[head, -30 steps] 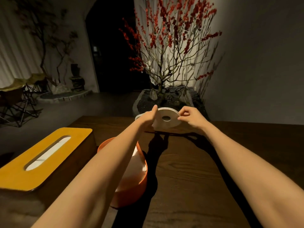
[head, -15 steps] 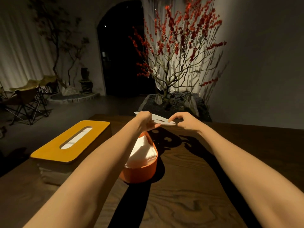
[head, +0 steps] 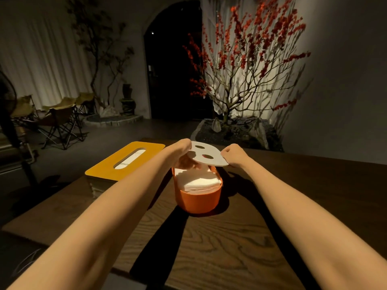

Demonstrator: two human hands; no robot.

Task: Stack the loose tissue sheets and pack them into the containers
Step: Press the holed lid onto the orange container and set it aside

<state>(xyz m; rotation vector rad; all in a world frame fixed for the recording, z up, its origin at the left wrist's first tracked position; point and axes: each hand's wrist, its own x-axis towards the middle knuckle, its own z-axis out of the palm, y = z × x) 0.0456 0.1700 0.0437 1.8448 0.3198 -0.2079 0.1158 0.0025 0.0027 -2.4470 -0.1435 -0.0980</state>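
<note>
Head view: dark wooden table in dim room, red-blossom tree behind.

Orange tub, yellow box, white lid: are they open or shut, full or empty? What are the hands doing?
orange tub: open, upright on the table, with tissues inside.
tissue stack: folded, filling the tub close to the rim.
white lid: off, held tilted above the tub's far end.
yellow box: lid on, tissue showing in its slot.
left hand: grips the lid's left edge.
right hand: pinches the lid's right edge.
</note>
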